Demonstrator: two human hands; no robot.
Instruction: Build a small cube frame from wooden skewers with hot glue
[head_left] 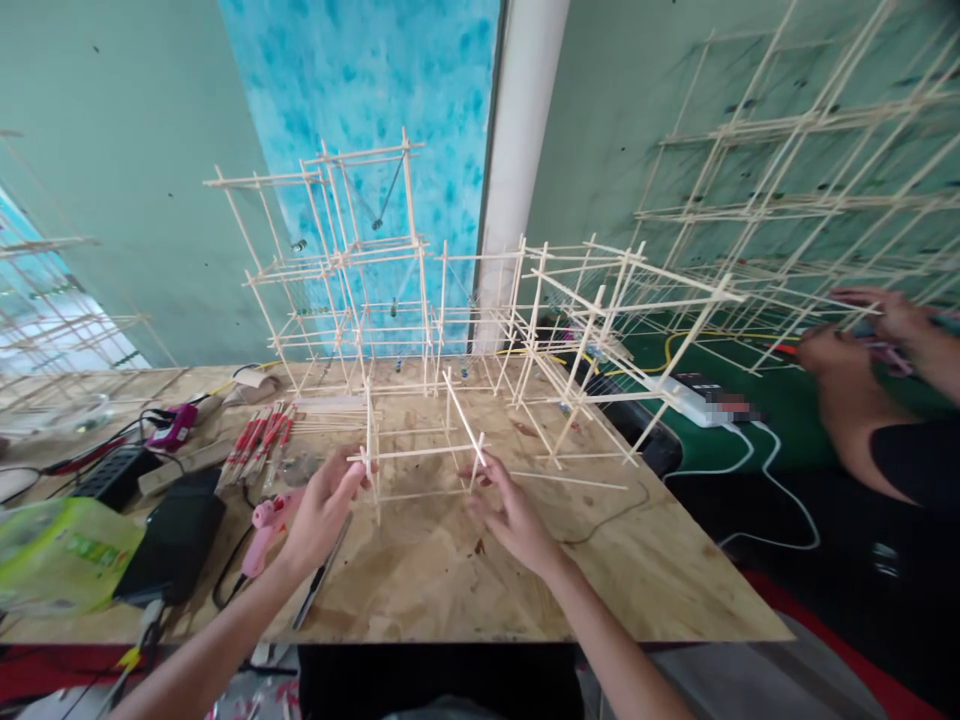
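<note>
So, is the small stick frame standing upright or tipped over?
Upright: the stick frame stands with posts vertical on the wooden table; left hand and right hand pinch its corners.

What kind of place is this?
Likely a model-making workshop: stick lattices on a plywood table, a pink glue gun, and left hand pinching, right hand touching a small stick frame.

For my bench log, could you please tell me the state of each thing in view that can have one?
Left hand, pinching the frame's left post.
Right hand, pinching the frame's right corner.
Frame, upright on the board, held at both sides.
Glue gun, lying on its side, unheld.
Lattice, standing upright behind the frame.
Power strip, lying flat, cable attached.
</note>
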